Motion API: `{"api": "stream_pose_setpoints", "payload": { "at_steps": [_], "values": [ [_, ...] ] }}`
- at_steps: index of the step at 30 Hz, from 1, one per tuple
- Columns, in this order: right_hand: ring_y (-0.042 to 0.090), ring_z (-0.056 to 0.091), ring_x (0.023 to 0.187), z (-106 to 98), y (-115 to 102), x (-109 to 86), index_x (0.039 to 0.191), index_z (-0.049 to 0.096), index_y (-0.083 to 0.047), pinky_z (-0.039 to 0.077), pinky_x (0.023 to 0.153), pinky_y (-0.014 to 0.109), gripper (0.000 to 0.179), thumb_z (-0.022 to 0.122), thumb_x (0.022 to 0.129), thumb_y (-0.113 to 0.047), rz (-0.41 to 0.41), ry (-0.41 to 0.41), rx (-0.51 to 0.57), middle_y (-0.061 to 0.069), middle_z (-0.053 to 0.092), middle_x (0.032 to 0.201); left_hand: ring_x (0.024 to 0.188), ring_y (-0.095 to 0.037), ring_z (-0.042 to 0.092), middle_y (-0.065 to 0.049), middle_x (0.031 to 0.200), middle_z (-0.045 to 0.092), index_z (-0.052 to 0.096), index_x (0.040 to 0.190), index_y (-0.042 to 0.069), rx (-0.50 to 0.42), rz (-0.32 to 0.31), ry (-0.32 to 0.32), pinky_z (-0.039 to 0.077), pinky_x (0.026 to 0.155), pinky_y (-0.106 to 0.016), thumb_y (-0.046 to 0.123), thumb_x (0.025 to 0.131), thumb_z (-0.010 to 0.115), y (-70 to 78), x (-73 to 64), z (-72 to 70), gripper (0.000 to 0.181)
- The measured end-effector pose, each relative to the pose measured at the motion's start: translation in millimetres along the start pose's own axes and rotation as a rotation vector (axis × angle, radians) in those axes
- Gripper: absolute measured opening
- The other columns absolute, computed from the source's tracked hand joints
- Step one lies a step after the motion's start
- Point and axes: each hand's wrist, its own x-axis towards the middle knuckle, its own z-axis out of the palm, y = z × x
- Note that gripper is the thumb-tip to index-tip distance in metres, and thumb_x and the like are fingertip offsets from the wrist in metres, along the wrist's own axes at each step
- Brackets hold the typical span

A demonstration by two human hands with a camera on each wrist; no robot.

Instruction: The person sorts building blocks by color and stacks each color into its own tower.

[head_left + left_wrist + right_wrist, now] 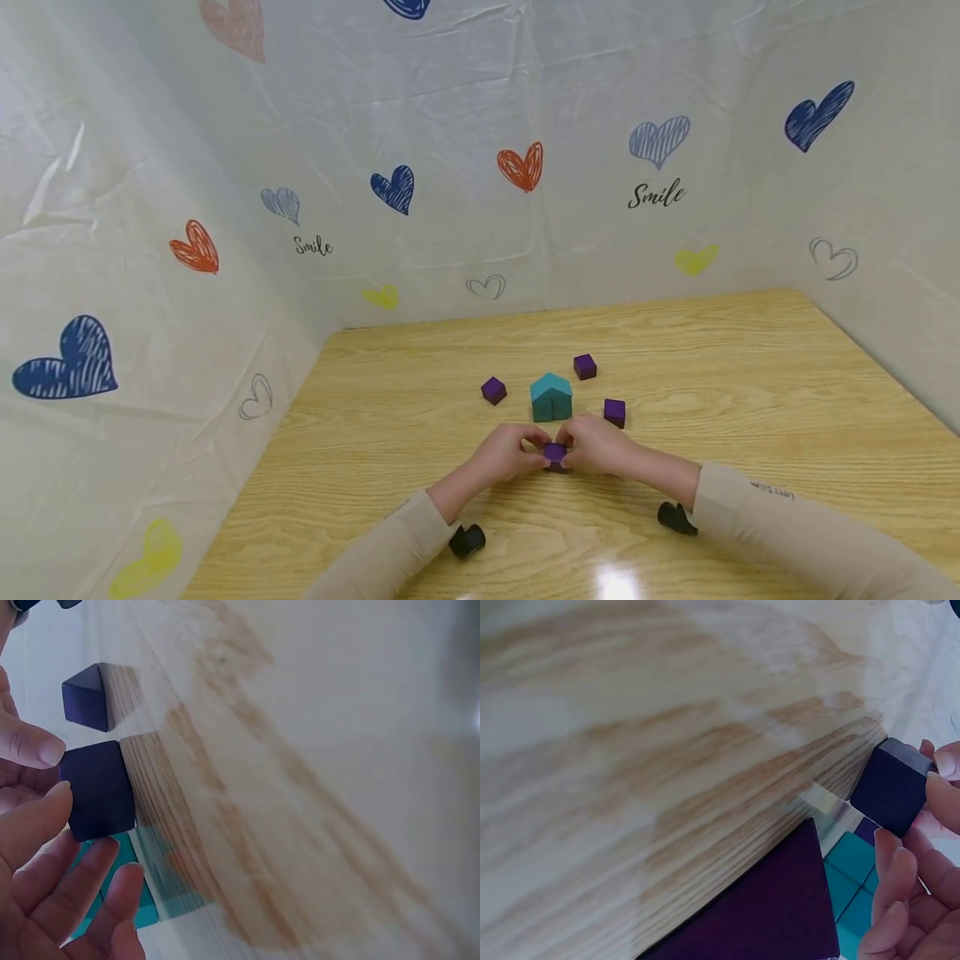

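Note:
A small purple block (pixel 555 454) stands on the wooden table between both hands. My left hand (pixel 512 454) pinches it from the left with thumb and fingers, and my right hand (pixel 597 446) holds its right side in the same way. In the left wrist view, the fingertips of both hands meet the faces of the purple block (pixel 99 789). Just behind it is a teal shape (pixel 551 398) made of joined blocks with a peaked top. The right wrist view shows the held purple block (pixel 891 787) tilted at the fingertips.
Around the teal shape lie more purple blocks: one to the left (pixel 493 391), one behind (pixel 585 367) and one at right (pixel 614 412). A white sheet (pixel 450 242) with printed hearts hangs behind and beside the wooden table (pixel 360 467). Black wrist devices (pixel 467 542) sit below the sleeves.

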Motion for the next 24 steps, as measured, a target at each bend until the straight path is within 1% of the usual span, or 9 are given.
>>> {"api": "stream_pose_setpoints", "payload": {
  "at_steps": [2,6,10,15,21,24],
  "values": [
    [0.01,0.051,0.068,-1,0,-0.2,0.084,0.071,-0.004,0.044,0.061,0.025,0.015,0.074,0.07,-0.004,-0.004,-0.011,0.011,0.001,0.066,0.078,0.078,-0.007,0.058,-0.002,0.098,0.068,0.069,0.104,0.01,-0.019,-0.003,0.003,0.045,0.065,-0.019,0.017,0.079,0.072,-0.3,-0.6,0.1,0.026],
    [0.011,0.053,0.073,-1,2,0.2,0.086,0.072,-0.004,0.045,0.064,0.026,0.016,0.074,0.07,-0.004,-0.036,-0.022,0.008,0.0,0.067,0.081,0.078,-0.008,0.059,-0.004,0.097,0.069,0.069,0.102,0.008,-0.07,-0.01,0.009,0.046,0.064,-0.02,0.015,0.077,0.074,-1.5,-1.8,0.1,0.026],
    [0.012,0.055,0.076,-1,3,1.9,0.089,0.072,-0.004,0.046,0.065,0.027,0.018,0.074,0.071,-0.004,-0.058,-0.032,0.007,0.0,0.068,0.083,0.077,-0.007,0.057,-0.003,0.096,0.069,0.07,0.1,0.008,-0.087,-0.025,0.009,0.046,0.063,-0.02,0.015,0.077,0.074,-3.3,-1.8,-1.1,0.025],
    [0.011,0.055,0.074,-2,1,5.3,0.088,0.072,-0.005,0.045,0.064,0.026,0.017,0.074,0.072,-0.004,-0.035,-0.047,0.021,0.0,0.068,0.083,0.076,-0.008,0.056,-0.003,0.096,0.068,0.069,0.1,0.008,-0.107,-0.034,-0.001,0.046,0.062,-0.021,0.015,0.077,0.074,-4.8,-1.7,-4.1,0.025],
    [0.011,0.054,0.073,-1,-3,9.0,0.086,0.072,-0.007,0.045,0.064,0.027,0.016,0.075,0.071,-0.004,-0.005,-0.054,0.023,-0.001,0.067,0.081,0.084,-0.011,0.058,-0.001,0.095,0.067,0.067,0.1,0.009,-0.074,0.003,-0.02,0.045,0.067,-0.02,0.016,0.078,0.074,-9.1,-0.4,-6.3,0.024],
    [0.012,0.055,0.075,0,-3,10.4,0.087,0.071,-0.006,0.046,0.066,0.028,0.017,0.075,0.071,-0.005,0.005,-0.054,0.024,-0.001,0.067,0.081,0.085,-0.012,0.058,0.0,0.094,0.067,0.067,0.1,0.01,-0.074,0.008,-0.03,0.046,0.069,-0.021,0.017,0.078,0.073,-11.9,1.2,-7.0,0.024]
  ]
}}
